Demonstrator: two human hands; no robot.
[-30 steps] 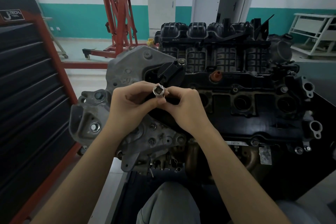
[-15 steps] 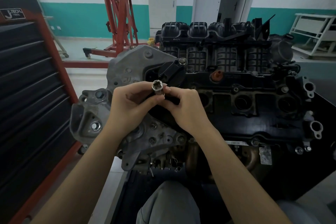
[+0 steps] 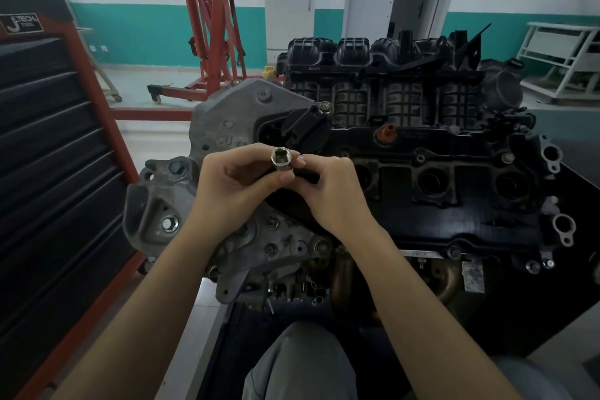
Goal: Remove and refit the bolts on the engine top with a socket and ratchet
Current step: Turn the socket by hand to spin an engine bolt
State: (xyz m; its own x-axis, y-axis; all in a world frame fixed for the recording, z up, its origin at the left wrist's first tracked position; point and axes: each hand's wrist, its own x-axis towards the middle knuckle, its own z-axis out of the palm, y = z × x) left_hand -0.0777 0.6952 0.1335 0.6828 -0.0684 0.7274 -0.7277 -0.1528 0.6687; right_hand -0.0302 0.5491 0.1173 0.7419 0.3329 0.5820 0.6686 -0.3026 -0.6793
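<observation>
Workshop floor behind, engine (image 3: pixel 422 204) before you: your left hand (image 3: pixel 233 191) and right hand (image 3: pixel 331 195) both pinch the socket (image 3: pixel 281 160) above it. Small, hard, slick steel; probably best gripped around its barrel.

the engine (image 3: pixel 422 191) sits on a dark worktop (image 3: pixel 578 204), whose bare black surface shows to the right of the engine and below it, toward the camera. the pale floor (image 3: pixel 156 140) runs left of the engine and behind it. on the floor, just left of the engine, stands a black tool cabinet with an orange-red frame (image 3: pixel 58 153). behind the engine on its left, a red engine hoist (image 3: pixel 211 42) stands on castors. behind the engine on its right, a white rack (image 3: pixel 565 58) rests on the floor.
</observation>
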